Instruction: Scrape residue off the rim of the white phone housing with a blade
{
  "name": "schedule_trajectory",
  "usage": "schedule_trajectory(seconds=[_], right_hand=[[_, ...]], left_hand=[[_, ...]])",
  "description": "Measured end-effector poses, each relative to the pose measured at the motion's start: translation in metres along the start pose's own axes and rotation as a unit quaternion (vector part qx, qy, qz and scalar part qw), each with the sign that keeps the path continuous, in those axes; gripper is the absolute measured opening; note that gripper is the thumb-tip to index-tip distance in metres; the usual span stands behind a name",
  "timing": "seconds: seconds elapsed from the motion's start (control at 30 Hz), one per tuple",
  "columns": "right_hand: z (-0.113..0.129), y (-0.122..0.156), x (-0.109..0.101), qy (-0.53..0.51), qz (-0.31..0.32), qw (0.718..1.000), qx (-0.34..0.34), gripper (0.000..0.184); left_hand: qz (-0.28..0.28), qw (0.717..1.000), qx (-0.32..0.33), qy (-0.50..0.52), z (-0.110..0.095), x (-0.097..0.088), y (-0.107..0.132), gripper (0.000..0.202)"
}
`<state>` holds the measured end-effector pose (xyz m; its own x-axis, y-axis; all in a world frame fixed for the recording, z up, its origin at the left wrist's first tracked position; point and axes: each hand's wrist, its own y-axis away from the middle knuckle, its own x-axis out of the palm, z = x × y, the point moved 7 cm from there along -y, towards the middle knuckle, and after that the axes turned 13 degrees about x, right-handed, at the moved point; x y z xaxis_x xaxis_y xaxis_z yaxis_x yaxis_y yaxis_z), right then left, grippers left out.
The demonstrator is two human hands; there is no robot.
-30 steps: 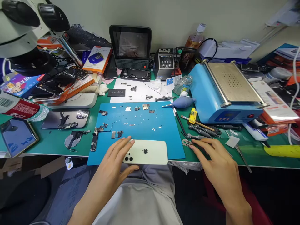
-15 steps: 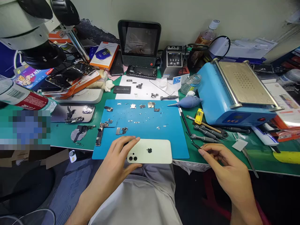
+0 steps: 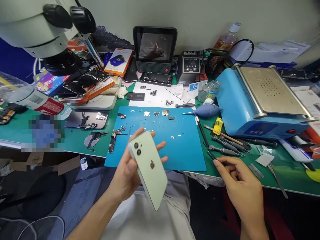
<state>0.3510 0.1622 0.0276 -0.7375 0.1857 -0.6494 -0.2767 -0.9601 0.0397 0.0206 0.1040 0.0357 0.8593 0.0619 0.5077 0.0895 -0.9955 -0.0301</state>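
Note:
My left hand [image 3: 130, 171] grips a pale green phone [image 3: 148, 168] and holds it tilted above my lap, back side and twin cameras towards me, in front of the blue work mat [image 3: 175, 150]. My right hand [image 3: 237, 181] rests at the bench's front edge, fingers pinched on a thin dark tool, perhaps tweezers [image 3: 211, 155], whose tip points towards the mat. Small screws and phone parts [image 3: 156, 115] lie scattered over the mat, with a logic board [image 3: 112, 143] at its left edge.
Screwdrivers [image 3: 225, 145] and a yellow tool [image 3: 217, 126] lie right of the mat. A blue heating machine [image 3: 262, 100] stands at the right. A microscope [image 3: 45, 30], a bottle [image 3: 35, 100], opened phones [image 3: 87, 120], a small screen [image 3: 155, 50] and a soldering station [image 3: 191, 66] crowd the left and back.
My left hand has lifted the green phone off the mat and tilted it upright. My right hand picked a thin tool from the bench and closed on it.

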Motion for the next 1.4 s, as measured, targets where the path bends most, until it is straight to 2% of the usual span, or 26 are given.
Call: schedule_trajectory(seconds=[0.07, 0.17, 0.23, 0.4, 0.57, 0.7, 1.0, 1.17, 1.4], right_hand=[[-0.001, 0.0, 0.001, -0.003, -0.008, 1.0, 0.01, 0.04], [-0.001, 0.0, 0.0, -0.009, -0.025, 0.999, 0.023, 0.045], [-0.001, 0.0, 0.0, -0.012, -0.035, 0.999, 0.03, 0.048], [-0.001, 0.001, 0.001, -0.012, -0.044, 0.997, 0.055, 0.046], [-0.002, 0.002, 0.002, -0.015, -0.054, 0.996, 0.067, 0.044], [-0.002, 0.003, 0.003, -0.012, -0.065, 0.996, 0.06, 0.041], [0.001, 0.005, 0.006, -0.012, -0.08, 0.996, 0.04, 0.044], [0.003, 0.006, 0.006, -0.019, -0.083, 0.996, 0.036, 0.044], [0.004, 0.007, 0.008, -0.013, -0.092, 0.995, 0.021, 0.037]], left_hand=[[0.005, 0.994, -0.068, 0.083, 0.003, 0.014, -0.006, 0.078], [0.031, 0.97, -0.16, 0.18, 0.003, 0.035, -0.011, 0.074], [0.042, 0.957, -0.18, 0.225, 0.001, 0.042, -0.015, 0.071], [0.059, 0.94, -0.18, 0.284, -0.001, 0.049, -0.021, 0.072], [0.057, 0.937, -0.143, 0.313, -0.004, 0.051, -0.025, 0.073], [0.048, 0.936, -0.137, 0.319, -0.004, 0.05, -0.026, 0.072], [0.03, 0.926, -0.169, 0.336, -0.005, 0.047, -0.017, 0.073], [0.024, 0.918, -0.194, 0.345, -0.008, 0.052, -0.009, 0.072], [0.0, 0.894, -0.229, 0.386, -0.022, 0.062, 0.002, 0.073]])
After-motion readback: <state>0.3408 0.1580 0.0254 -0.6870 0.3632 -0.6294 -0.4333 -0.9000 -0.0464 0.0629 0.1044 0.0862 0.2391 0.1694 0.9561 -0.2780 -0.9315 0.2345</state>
